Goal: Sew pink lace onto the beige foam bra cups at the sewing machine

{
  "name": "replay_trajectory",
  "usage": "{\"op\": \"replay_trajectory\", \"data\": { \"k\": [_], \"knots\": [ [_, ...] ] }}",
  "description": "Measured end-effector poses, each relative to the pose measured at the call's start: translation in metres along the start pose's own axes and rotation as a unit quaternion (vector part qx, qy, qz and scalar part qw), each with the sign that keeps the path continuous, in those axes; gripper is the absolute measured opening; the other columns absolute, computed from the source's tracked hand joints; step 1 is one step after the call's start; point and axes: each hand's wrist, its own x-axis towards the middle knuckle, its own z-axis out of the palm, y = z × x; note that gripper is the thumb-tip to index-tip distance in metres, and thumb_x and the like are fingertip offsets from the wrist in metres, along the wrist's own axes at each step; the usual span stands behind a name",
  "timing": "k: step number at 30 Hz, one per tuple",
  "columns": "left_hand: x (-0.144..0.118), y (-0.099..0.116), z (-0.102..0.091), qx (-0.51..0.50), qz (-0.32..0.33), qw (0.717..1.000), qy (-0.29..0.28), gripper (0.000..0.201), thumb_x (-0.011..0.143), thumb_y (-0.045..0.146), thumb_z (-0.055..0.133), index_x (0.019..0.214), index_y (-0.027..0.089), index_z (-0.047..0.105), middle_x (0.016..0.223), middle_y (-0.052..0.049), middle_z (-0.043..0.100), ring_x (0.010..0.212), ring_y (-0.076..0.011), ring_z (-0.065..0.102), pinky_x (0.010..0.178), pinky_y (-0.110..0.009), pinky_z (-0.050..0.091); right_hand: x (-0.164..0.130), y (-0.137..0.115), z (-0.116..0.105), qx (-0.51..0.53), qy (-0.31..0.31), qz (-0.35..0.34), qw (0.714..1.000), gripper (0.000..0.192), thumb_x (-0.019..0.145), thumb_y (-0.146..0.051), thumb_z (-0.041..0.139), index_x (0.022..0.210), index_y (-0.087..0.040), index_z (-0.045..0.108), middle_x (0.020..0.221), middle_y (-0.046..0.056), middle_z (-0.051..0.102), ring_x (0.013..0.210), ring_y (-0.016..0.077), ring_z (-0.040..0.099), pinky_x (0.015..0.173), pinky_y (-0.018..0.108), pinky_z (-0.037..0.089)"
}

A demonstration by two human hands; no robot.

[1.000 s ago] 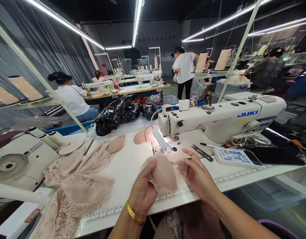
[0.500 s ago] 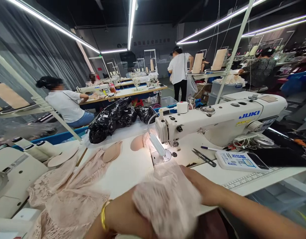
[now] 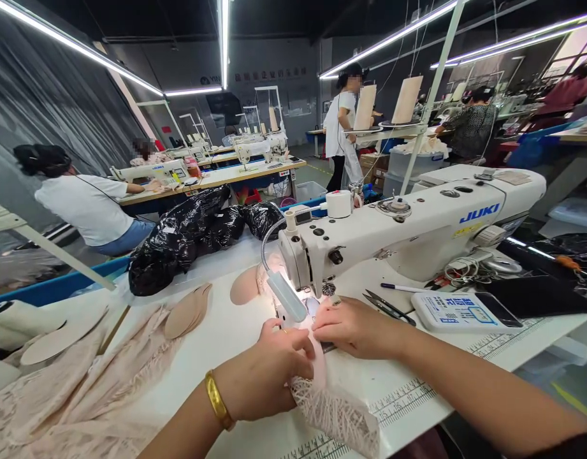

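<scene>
A piece of pale pink lace fabric lies under the needle area of a white sewing machine and trails toward the table's front edge. My left hand, with a gold bangle at the wrist, has its fingers curled on the fabric left of the needle plate. On the other side, my right hand pinches the fabric close to the machine's head. A small grey lamp lights this spot and, with my fingers, hides the needle and presser foot. Behind the lamp rests a beige bra cup.
Pink lace pieces and stacked beige cups lie to the left. Black plastic bags sit behind. At right are thread snips, a pen and a phone. Co-workers sit or stand beyond.
Both hands have moved forward from the table's front edge to the needle area, bringing the lace fabric under the machine's head. The standing co-worker has turned, and my view has shifted right.
</scene>
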Motion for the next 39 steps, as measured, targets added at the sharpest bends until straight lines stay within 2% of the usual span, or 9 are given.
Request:
{"op": "replay_trajectory", "data": {
  "k": [6, 15, 23, 28, 34, 39],
  "knots": [
    [0.001, -0.001, -0.001, -0.010, 0.004, 1.000, 0.013, 0.013, 0.077, 0.010, 0.070, 0.068, 0.017, 0.065, 0.111, -0.004, 0.069, 0.095, -0.0215, 0.065, 0.106, -0.048, 0.027, 0.003, 0.004, 0.001, 0.002, -0.006, 0.036, 0.999, 0.027, 0.096, -0.004, 0.051, 0.095, -0.022, 0.071, 0.087, 0.003, 0.072, 0.084, 0.0199, 0.057, 0.076, 0.033, 0.040],
    [0.004, -0.007, -0.004, 0.007, 0.017, 0.999, 0.041, 0.016, 0.076, 0.007, 0.069, 0.067, 0.017, 0.061, 0.107, -0.003, 0.071, 0.093, -0.0192, 0.066, 0.107, -0.042, 0.026, 0.004, 0.007, 0.002, -0.011, -0.016, 0.076, 0.997, 0.030, 0.090, -0.001, 0.049, 0.097, -0.022, 0.070, 0.091, 0.004, 0.070, 0.085, 0.0209, 0.054, 0.078, 0.032, 0.039],
    [0.004, -0.009, -0.001, 0.006, 0.018, 0.998, 0.052, 0.017, 0.074, 0.006, 0.069, 0.064, 0.017, 0.061, 0.106, -0.002, 0.070, 0.088, -0.0187, 0.066, 0.105, -0.041, 0.026, 0.003, 0.008, 0.004, -0.009, -0.011, 0.077, 0.997, 0.028, 0.089, -0.002, 0.050, 0.093, -0.023, 0.068, 0.088, 0.004, 0.069, 0.084, 0.0218, 0.052, 0.079, 0.033, 0.040],
    [0.004, -0.010, 0.000, 0.016, 0.009, 0.998, 0.054, 0.017, 0.075, 0.007, 0.069, 0.063, 0.018, 0.062, 0.106, -0.002, 0.068, 0.090, -0.0199, 0.065, 0.104, -0.042, 0.026, 0.001, 0.007, 0.004, -0.016, -0.002, 0.081, 0.997, 0.029, 0.090, -0.002, 0.050, 0.097, -0.023, 0.070, 0.089, 0.004, 0.069, 0.085, 0.0226, 0.052, 0.079, 0.034, 0.040],
    [0.005, -0.022, 0.002, 0.020, 0.009, 0.996, 0.084, 0.017, 0.072, 0.004, 0.066, 0.065, 0.019, 0.064, 0.109, -0.002, 0.071, 0.093, -0.0213, 0.067, 0.105, -0.040, 0.024, 0.000, 0.006, 0.005, -0.007, 0.006, 0.090, 0.996, 0.033, 0.092, -0.004, 0.050, 0.105, -0.024, 0.073, 0.090, 0.005, 0.070, 0.087, 0.0236, 0.053, 0.078, 0.035, 0.040],
    [0.005, -0.032, 0.004, 0.050, 0.007, 0.993, 0.108, 0.017, 0.071, 0.003, 0.062, 0.066, 0.019, 0.061, 0.110, -0.003, 0.071, 0.100, -0.0229, 0.065, 0.108, -0.040, 0.023, 0.000, 0.003, 0.003, -0.005, 0.006, 0.078, 0.997, 0.031, 0.093, -0.006, 0.048, 0.101, -0.024, 0.072, 0.085, 0.004, 0.068, 0.080, 0.0218, 0.050, 0.076, 0.034, 0.039]
  ]
}}
